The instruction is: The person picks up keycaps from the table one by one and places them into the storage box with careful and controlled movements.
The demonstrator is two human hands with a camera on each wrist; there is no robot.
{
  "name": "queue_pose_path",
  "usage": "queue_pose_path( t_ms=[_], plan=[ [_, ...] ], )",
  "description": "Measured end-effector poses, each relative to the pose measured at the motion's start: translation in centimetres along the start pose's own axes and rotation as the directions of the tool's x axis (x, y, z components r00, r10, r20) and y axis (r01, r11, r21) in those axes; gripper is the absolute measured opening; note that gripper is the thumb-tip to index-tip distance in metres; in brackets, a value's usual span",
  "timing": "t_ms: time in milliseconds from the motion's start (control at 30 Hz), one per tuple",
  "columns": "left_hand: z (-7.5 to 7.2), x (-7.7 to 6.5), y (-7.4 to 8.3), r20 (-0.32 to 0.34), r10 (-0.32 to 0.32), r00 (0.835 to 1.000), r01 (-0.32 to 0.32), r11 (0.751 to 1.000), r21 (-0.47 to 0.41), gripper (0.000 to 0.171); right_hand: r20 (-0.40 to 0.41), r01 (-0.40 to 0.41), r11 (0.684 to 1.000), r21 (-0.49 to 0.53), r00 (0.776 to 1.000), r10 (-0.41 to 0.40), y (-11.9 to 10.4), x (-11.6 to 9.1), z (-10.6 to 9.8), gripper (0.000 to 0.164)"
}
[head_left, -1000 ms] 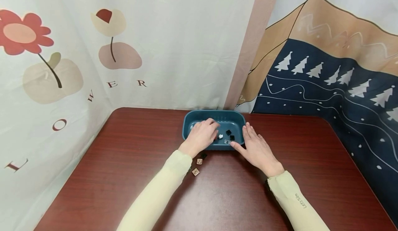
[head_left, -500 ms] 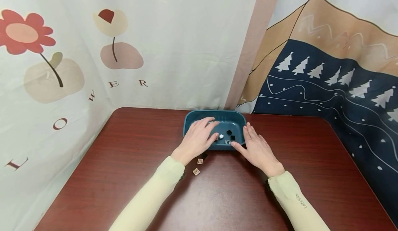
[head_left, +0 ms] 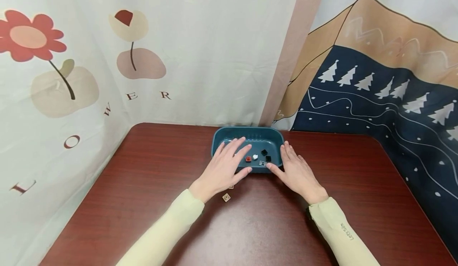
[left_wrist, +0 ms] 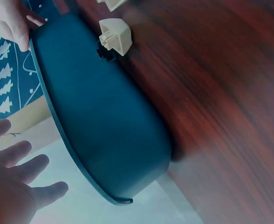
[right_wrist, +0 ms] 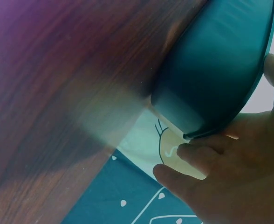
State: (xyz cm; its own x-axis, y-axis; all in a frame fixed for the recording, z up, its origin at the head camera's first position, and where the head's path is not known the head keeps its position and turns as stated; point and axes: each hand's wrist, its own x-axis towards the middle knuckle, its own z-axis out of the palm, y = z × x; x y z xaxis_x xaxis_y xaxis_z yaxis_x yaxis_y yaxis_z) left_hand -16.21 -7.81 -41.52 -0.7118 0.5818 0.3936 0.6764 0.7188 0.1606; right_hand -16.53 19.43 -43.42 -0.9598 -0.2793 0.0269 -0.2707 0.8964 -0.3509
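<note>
A dark teal plastic basin (head_left: 247,131) stands at the table's far edge. My left hand (head_left: 222,169) hangs over its front left part, fingers spread and holding nothing. My right hand (head_left: 298,172) rests against the right end, fingers straight along the outside and thumb at the front rim. Inside lie a small red piece (head_left: 248,159), a white piece (head_left: 255,157), black pieces (head_left: 264,152) and a clear piece (head_left: 262,163). Beige keycaps (head_left: 226,197) lie on the table in front; in the left wrist view one beige keycap (left_wrist: 116,36) shows its stem, beside a black piece (left_wrist: 105,52).
The brown wooden table (head_left: 264,222) reaches back to a white printed curtain (head_left: 200,59). A navy and tan printed cloth (head_left: 358,99) hangs at the right. The basin's wall (left_wrist: 104,112) stands up from the tabletop in the left wrist view.
My left hand's fingers have uncurled and spread, and it has drawn back toward the front left. The red piece in the basin has come into view. The right hand stays in place.
</note>
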Motion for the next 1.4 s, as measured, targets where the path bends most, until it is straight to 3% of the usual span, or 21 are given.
queue_pose_path(
  t_ms=[500, 967, 1233, 1400],
  plan=[
    [0.1, -3.2, 0.6, 0.03, 0.147, 0.989, -0.149, 0.985, 0.089, 0.062, -0.016, 0.01, 1.0, -0.01, 1.0, -0.01, 0.1, -0.1, 0.0, 0.101],
    [-0.1, -5.7, -0.2, 0.073, 0.334, 0.94, -0.341, 0.929, 0.142, 0.052, -0.005, -0.005, 1.0, 0.003, 1.0, 0.005, 0.0, -0.1, 0.0, 0.101],
    [-0.1, -6.6, -0.5, 0.116, 0.394, 0.912, -0.407, 0.903, 0.135, 0.044, 0.005, -0.009, 1.0, 0.008, 1.0, 0.009, 0.0, -0.1, -0.1, 0.102],
    [-0.1, -7.1, -0.7, 0.157, 0.401, 0.903, -0.422, 0.897, 0.136, 0.042, 0.006, -0.005, 1.0, 0.011, 1.0, 0.005, 0.0, -0.1, -0.1, 0.102]
  ],
)
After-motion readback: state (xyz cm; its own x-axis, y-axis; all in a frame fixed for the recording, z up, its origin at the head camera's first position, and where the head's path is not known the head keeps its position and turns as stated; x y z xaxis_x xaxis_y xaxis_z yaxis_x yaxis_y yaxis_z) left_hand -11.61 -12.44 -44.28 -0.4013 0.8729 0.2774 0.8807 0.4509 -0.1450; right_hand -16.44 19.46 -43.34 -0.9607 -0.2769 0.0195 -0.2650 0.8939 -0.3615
